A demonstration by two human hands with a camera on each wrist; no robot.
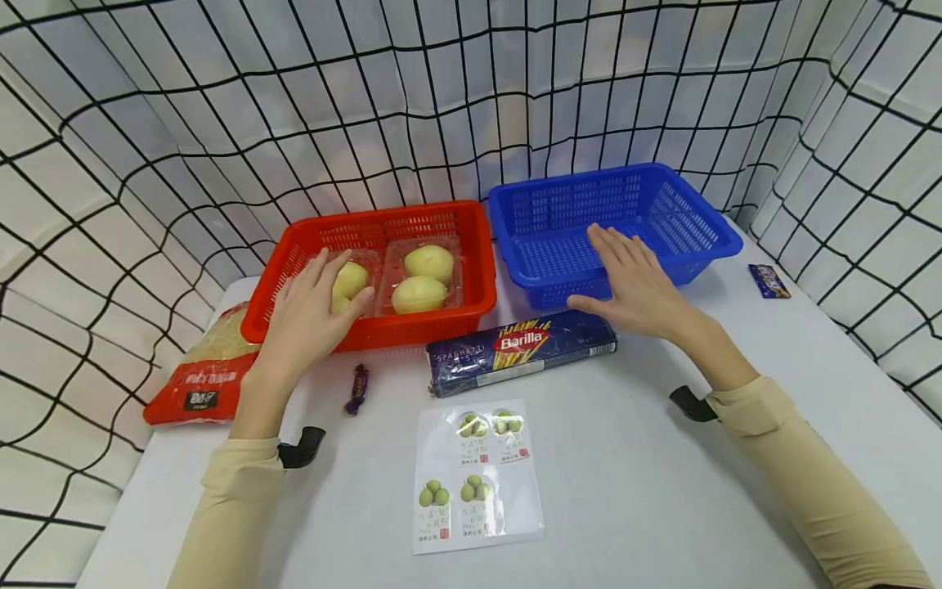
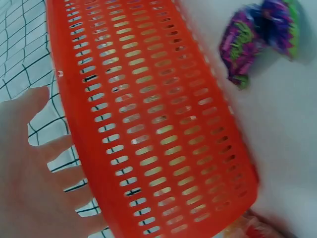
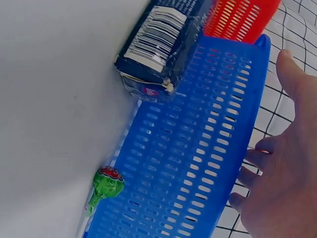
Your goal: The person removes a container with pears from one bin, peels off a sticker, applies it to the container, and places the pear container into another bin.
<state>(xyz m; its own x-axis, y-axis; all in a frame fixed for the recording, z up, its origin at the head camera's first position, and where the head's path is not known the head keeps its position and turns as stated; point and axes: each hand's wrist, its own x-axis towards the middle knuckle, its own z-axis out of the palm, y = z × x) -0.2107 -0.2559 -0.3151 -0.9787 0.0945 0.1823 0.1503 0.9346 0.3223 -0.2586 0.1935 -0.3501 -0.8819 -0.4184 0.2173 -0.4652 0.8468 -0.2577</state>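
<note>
My left hand hovers over the front left of a red basket, its fingers straight and holding nothing. Inside that basket are pale yellow-green fruits in clear plastic trays, partly hidden by the hand. Over the front edge of a blue basket is my right hand, fingers extended and nothing in its grasp. A navy Barilla spaghetti pack lies in front of both baskets, near the right thumb. The right wrist view also shows a green-wrapped lollipop beside the blue basket.
A purple-wrapped candy lies before the red basket. Left of it rests a red and clear food bag. A sticker sheet with fruit pictures is at the front middle. A small dark blue packet sits far right. Black netting surrounds the table.
</note>
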